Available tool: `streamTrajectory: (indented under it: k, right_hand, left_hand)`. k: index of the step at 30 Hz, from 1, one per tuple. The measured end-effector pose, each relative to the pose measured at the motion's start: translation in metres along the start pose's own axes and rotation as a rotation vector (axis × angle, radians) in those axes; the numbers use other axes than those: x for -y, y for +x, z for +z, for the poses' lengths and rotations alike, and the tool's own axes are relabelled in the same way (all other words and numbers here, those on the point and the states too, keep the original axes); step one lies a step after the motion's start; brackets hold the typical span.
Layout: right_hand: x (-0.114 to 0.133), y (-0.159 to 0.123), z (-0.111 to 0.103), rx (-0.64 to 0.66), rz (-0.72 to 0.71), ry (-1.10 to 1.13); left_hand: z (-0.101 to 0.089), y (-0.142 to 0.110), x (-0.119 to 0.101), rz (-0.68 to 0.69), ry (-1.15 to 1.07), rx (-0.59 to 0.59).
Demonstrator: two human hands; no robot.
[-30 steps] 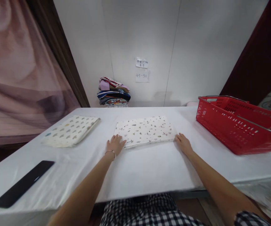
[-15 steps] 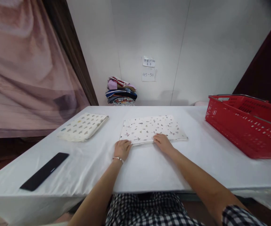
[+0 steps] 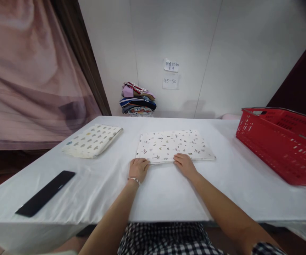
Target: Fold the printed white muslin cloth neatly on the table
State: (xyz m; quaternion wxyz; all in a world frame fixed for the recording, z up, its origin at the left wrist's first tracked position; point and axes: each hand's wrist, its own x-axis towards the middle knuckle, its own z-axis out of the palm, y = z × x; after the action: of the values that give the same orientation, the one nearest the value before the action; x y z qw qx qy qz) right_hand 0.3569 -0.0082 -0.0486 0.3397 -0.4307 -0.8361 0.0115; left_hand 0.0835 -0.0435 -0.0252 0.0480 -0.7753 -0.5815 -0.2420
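Checked garment (image 3: 163, 239) is located at the near edge of the white-covered table (image 3: 166, 198). Flat black object (image 3: 45, 193) lies near the table's front left. Left hand (image 3: 138, 170), with a bracelet (image 3: 134, 180) at the wrist, contacts the near left corner of the printed cloth (image 3: 172, 146); its fingers are bent and close together. Right hand (image 3: 185, 166) contacts the same near edge around its middle, with fingers curved over the fabric. Whether either hand pinches the layers cannot be told.

The printed cloth lies flat and folded on the table, in front of the person, with its far side beyond both hands. Heart-patterned cloth (image 3: 93, 140), also folded, lies to its left, apart from it. Red basket (image 3: 283, 145) stands at the right. Beyond the table, a fabric stack (image 3: 138, 101) sits near the wall (image 3: 153, 39), which bears two paper signs (image 3: 170, 81).
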Motion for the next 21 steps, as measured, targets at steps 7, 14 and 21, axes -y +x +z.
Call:
streamTrajectory:
  k: [7,14,21]
  right_hand:
    - [0.0,0.001,0.001,0.083,0.043,-0.04]
    - [0.003,0.001,-0.001,0.111,0.045,-0.045]
    - [0.013,0.002,-0.007,0.08,0.034,-0.075]
  left_hand:
    - [-0.009,0.002,-0.008,-0.028,0.063,0.08]
    - [-0.013,-0.003,-0.011,-0.039,0.088,0.093]
    - [-0.012,-0.005,-0.006,-0.069,0.094,0.074]
